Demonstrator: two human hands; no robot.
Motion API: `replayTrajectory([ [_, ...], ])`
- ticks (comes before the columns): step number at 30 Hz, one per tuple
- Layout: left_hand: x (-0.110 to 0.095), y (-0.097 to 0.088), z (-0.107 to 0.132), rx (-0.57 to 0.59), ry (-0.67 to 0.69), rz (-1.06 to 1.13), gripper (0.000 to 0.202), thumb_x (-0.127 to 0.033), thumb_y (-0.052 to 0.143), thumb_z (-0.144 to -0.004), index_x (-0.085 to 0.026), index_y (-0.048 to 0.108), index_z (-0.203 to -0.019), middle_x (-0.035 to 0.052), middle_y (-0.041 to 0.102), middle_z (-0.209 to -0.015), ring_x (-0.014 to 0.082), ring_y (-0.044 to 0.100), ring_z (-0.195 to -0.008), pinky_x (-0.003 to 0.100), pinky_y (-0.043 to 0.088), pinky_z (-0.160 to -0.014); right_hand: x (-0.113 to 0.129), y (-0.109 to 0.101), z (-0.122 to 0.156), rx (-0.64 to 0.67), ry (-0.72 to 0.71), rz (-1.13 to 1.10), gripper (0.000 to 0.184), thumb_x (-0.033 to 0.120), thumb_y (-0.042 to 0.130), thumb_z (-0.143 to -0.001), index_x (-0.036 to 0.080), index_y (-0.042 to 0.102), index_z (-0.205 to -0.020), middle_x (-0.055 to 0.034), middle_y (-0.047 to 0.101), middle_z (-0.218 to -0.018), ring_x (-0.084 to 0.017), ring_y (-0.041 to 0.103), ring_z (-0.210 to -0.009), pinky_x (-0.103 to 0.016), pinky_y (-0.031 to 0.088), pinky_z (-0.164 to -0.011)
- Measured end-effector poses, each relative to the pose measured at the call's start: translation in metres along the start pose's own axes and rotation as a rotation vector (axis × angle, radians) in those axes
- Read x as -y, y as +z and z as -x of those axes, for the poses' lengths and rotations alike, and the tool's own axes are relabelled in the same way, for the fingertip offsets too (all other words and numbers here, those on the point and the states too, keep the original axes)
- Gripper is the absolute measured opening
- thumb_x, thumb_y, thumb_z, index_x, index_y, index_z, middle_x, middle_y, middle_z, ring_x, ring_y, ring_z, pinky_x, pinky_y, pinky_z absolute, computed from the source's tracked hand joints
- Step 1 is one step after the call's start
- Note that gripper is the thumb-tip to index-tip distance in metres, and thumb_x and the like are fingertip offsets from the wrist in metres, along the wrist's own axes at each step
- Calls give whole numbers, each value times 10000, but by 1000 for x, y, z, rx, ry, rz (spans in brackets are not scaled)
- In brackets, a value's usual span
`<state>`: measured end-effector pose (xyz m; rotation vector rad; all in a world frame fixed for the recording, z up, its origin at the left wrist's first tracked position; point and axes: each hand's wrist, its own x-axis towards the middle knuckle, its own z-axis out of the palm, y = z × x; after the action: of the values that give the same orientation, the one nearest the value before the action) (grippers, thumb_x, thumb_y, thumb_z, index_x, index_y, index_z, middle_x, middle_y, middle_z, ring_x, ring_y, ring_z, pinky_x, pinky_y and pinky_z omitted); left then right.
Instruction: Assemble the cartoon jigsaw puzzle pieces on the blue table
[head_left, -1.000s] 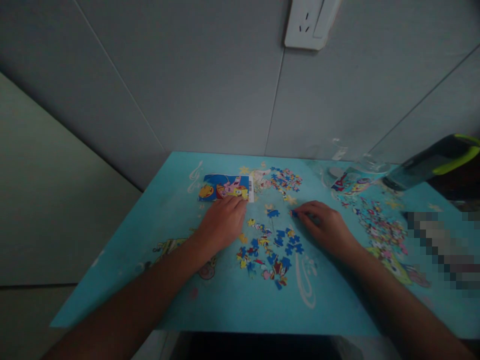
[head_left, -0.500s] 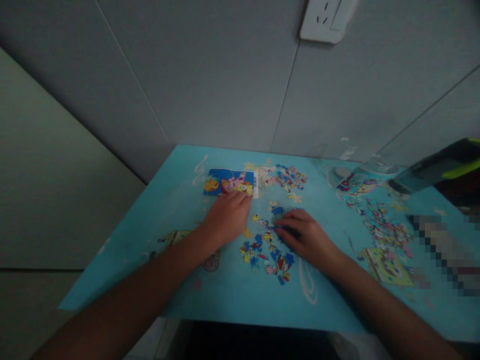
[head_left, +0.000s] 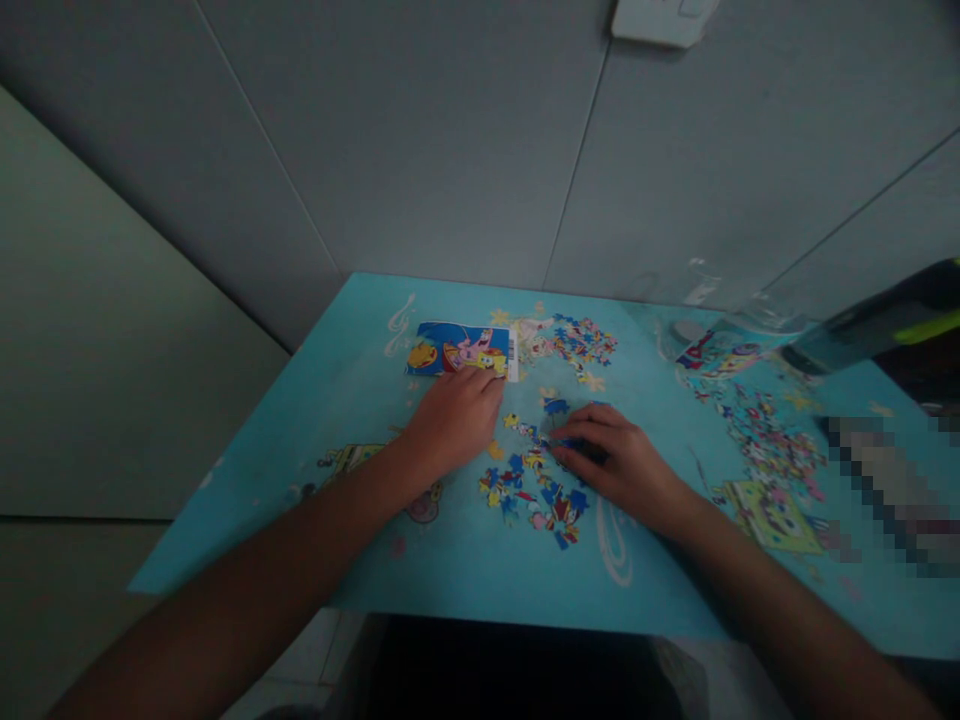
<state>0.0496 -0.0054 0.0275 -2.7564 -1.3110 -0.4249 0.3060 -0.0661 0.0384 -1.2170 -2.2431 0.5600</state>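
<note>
My left hand [head_left: 466, 412] lies palm down, its fingers over the lower edge of a blue cartoon picture card [head_left: 450, 340] with a white barcode strip. To the right, my right hand [head_left: 604, 445] has its thumb and fingers closed around a small blue jigsaw piece, mostly hidden by the fingers. Just left of those fingertips are loose puzzle pieces [head_left: 517, 480], several of them joined or overlapping in a rough curve. A separate blue puzzle piece [head_left: 556, 406] sits above the right fingertips.
More puzzle pieces are heaped behind [head_left: 585, 342] and at the right [head_left: 772, 440]. A clear plastic container [head_left: 742, 340] and a dark bottle [head_left: 862, 320] are at the back right. A blurred-out flat object [head_left: 892, 490] lies right. The table [head_left: 285, 440] meets a grey wall [head_left: 450, 140].
The view has tilted slightly downward, so the table appears a little higher. Both hands keep nearly the same places, with only small finger movement at the right hand.
</note>
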Motion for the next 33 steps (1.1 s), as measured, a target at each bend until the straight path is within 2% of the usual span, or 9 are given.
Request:
replayTrajectory([
  [4,0,0,0,2,2,10,307,-164,442,-1009,-114,632,-1245,148,662,-1197,273,584,-1174,440,488,-1003,17,-14,9,180,-94,-96,145,304,660,-969,254,748,-1073,-67,690,-996,-218,643,-967,-382,516,-883],
  [9,0,-2,1,18,-2,2,316,-174,434,-1016,-115,623,-1262,139,654,-1215,264,577,-1183,435,477,-1029,37,-10,14,333,-174,-92,138,320,696,-949,255,746,-1059,-49,687,-983,-214,629,-959,-394,464,-904],
  [19,-1,-2,0,32,-6,9,339,-181,423,-1023,-108,604,-1300,143,646,-1249,273,571,-1194,441,484,-1012,34,-1,17,371,-151,-99,104,318,665,-972,259,741,-1012,-31,670,-1000,-203,611,-978,-389,439,-925],
  [23,-1,-5,0,42,-8,4,337,-183,423,-1025,-113,599,-1304,140,638,-1261,271,565,-1203,430,483,-1007,31,-5,16,358,-144,-84,144,352,685,-958,253,725,-1055,-38,671,-1039,-214,611,-1014,-398,442,-943],
  [29,-1,-4,0,35,-6,9,326,-182,426,-1026,-120,605,-1291,137,641,-1251,264,567,-1193,426,482,-1007,20,-16,14,317,-132,-39,130,292,679,-961,251,726,-1075,-46,675,-1023,-216,621,-983,-394,457,-928],
  [33,-1,-4,0,35,-1,-7,327,-183,435,-1023,-116,607,-1293,136,643,-1250,271,570,-1183,432,496,-984,22,-17,14,352,-145,-68,107,290,667,-970,242,733,-1039,-44,671,-998,-210,611,-967,-398,443,-931],
])
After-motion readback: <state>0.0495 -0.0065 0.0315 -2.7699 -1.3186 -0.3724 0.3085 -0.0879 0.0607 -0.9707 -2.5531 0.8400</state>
